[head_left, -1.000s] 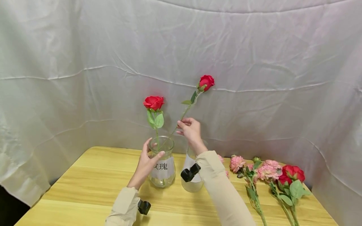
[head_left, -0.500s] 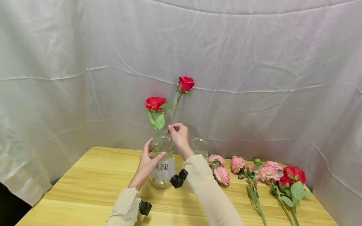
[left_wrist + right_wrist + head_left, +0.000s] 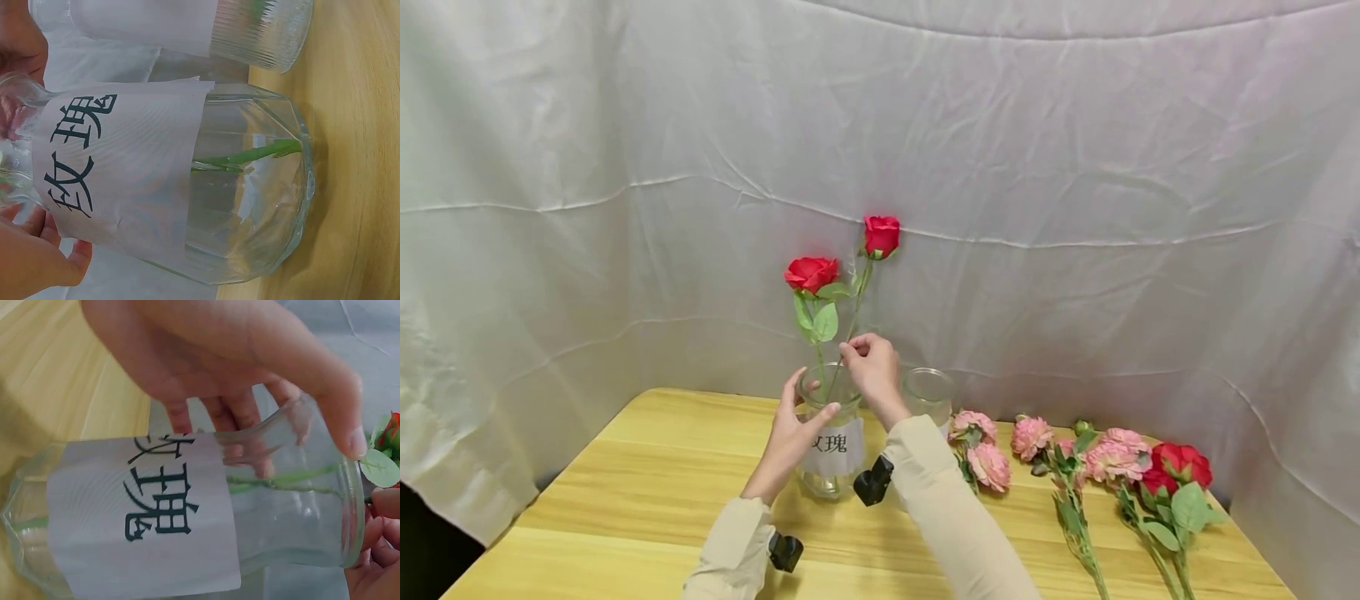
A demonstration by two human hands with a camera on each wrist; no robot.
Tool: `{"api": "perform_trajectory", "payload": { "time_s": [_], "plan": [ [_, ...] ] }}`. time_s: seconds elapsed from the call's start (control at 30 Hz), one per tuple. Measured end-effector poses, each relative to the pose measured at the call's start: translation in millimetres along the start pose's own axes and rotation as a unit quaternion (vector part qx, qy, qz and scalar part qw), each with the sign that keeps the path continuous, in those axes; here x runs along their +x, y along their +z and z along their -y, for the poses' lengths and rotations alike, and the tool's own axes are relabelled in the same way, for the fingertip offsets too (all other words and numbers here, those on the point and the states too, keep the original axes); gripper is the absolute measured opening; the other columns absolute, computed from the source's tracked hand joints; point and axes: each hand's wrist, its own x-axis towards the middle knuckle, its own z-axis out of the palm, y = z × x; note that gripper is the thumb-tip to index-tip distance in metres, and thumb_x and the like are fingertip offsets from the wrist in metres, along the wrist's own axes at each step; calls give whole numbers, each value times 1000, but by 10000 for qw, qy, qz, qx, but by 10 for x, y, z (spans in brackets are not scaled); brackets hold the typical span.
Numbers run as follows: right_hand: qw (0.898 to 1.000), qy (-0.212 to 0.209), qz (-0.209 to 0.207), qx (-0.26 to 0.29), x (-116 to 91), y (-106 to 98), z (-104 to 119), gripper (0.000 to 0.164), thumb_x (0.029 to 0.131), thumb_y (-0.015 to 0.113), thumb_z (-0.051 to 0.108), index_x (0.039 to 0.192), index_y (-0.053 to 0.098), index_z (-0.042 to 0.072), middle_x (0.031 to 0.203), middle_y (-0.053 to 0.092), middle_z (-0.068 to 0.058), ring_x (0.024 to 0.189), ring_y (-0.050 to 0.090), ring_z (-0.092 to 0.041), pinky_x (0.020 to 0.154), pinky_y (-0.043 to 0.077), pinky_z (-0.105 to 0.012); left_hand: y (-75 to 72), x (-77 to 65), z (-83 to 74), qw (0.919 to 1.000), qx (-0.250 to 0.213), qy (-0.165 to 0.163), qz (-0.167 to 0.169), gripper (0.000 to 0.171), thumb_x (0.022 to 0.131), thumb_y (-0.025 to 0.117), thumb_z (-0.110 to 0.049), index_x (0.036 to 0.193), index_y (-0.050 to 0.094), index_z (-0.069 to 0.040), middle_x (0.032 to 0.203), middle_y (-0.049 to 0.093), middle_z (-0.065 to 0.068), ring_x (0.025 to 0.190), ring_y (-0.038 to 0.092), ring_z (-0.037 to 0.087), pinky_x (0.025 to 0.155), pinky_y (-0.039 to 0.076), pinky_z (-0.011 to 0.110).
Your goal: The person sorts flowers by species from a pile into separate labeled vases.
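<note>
My left hand [image 3: 786,437] grips a clear glass vase [image 3: 826,485] round its neck, thumb on the near side and fingers behind the glass. A white paper label [image 3: 94,512] with dark characters wraps the vase, which stands upright on the table. One red rose [image 3: 812,274] leans in it, its green stem [image 3: 259,152] reaching near the bottom. Just over the rim, my right hand [image 3: 874,371] pinches the stem of a second red rose [image 3: 881,236] between thumb and fingers. That stem runs down inside the mouth, and its bloom stands higher than the first.
A second glass vase [image 3: 928,385] with a white label stands close to the right, partly hidden by the right sleeve. On the wooden table [image 3: 662,467], pink flowers [image 3: 988,465] and a bunch with red blooms [image 3: 1176,467] lie farther right. A grey curtain [image 3: 1037,150] hangs behind.
My right hand has moved left and slightly down with the rose, whose stem has swung more upright and sunk lower into the vase. The left hand has kept its grip.
</note>
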Motion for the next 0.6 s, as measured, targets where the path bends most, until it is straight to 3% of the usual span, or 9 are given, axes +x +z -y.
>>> {"api": "perform_trajectory", "payload": {
  "time_s": [0.3,0.6],
  "plan": [
    [9982,-336,83,-493,-28,21,-1,11,86,73,12,81,72,3,70,67,-4,61,58,-14,56,46,-26,26,-11,0,10000,49,78,-31,80,90,67,-21,151,18,-7,143,40,21,130,34,38,101,34,52],
    [9979,-477,-13,-447,-50,2,-33,8,81,76,9,83,72,3,75,70,-6,69,66,-20,64,51,-29,49,-7,-2,10000,38,76,-22,81,89,68,-22,152,19,-8,142,41,20,131,33,37,102,33,52]
  ]
}}
